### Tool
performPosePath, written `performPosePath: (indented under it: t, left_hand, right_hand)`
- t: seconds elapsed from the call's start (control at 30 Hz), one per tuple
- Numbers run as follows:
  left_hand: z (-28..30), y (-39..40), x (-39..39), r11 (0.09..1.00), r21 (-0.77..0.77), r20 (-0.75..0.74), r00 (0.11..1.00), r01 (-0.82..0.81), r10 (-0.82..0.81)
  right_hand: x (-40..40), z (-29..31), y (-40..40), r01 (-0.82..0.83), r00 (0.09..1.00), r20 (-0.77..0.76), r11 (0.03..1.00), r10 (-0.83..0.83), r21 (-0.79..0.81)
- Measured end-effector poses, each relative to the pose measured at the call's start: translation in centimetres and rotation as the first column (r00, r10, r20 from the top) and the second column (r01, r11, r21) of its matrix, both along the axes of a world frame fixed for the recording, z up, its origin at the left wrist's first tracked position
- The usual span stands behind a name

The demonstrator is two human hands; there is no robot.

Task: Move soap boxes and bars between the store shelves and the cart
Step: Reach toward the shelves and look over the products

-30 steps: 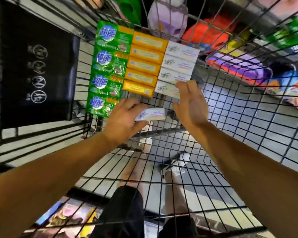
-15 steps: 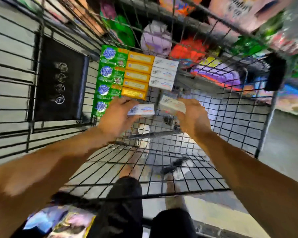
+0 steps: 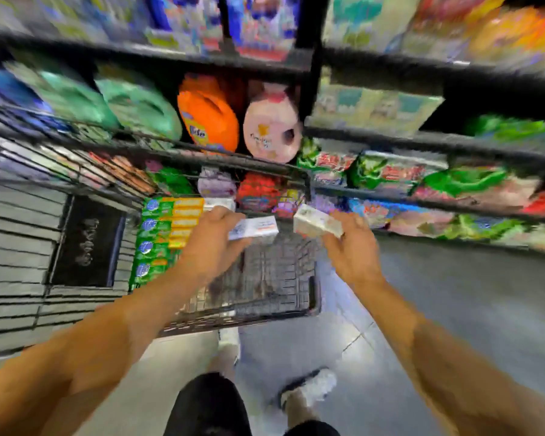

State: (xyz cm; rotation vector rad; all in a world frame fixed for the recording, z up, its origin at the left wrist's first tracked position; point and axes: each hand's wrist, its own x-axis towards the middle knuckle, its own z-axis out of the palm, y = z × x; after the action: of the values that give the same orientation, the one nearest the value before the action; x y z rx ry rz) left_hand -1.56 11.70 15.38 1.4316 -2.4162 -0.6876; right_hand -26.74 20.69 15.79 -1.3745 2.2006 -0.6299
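My left hand grips a white soap box above the wire cart. My right hand holds a second white soap box, lifted over the cart's right edge toward the shelves. At the cart's far end lie green soap packs, yellow soap bars and a white soap box, partly hidden by my left hand. The picture is blurred by motion.
Black store shelves rise ahead and to the right. They carry an orange detergent jug, a pink bottle, green bags and pale boxes. A black panel hangs in the cart's left side. Grey floor lies right.
My view has swung up from the cart to the shelves. My right hand picked a white box from the cart's stack and lifted it rightward. My left hand kept its box.
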Motion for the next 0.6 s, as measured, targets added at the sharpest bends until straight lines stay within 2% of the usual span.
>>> performPosePath:
  t: [0.33,0.6]
  left_hand:
    - [14.0,5.2,-14.6,0.981,-0.18,-0.177,0.979,0.069,-0.102]
    - [23.1,4.7,-23.2,0.937,-0.35,-0.3,0.945,0.017,-0.129]
  right_hand:
    - [-13.9,13.9,9.8,0.148,0.981,-0.085,0.958,-0.173,-0.246]
    - [-20.6,22.5,12.7,0.193,0.959,-0.1,0.87,-0.264,-0.453]
